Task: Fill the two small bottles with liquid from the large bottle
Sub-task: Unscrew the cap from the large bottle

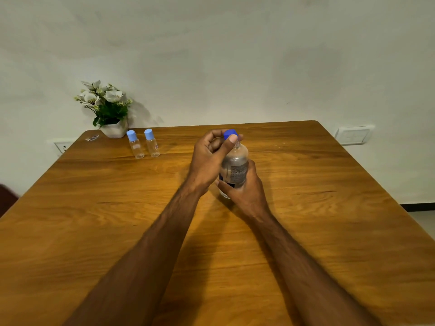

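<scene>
Big bottle [235, 167]: upright mid-bench, I see clear liquid inside, base down by the bench [306, 231] top.
Cap [229, 133]: dark blue, on the neck; can't tell if loosened.
Right hand [244, 189]: wrapped round lower body of big bottle, steadying it.
Left hand [209, 156]: thumb + fingers pinching the cap, twist grip I'd say.
Small bottles [144, 144]: two, upright side by side, far left, well apart from hands; light blue caps on, look empty.
Plant [106, 107]: white pot just behind them.
Progress: approx. nil poured. Left: uncap all 3, fill both.
</scene>
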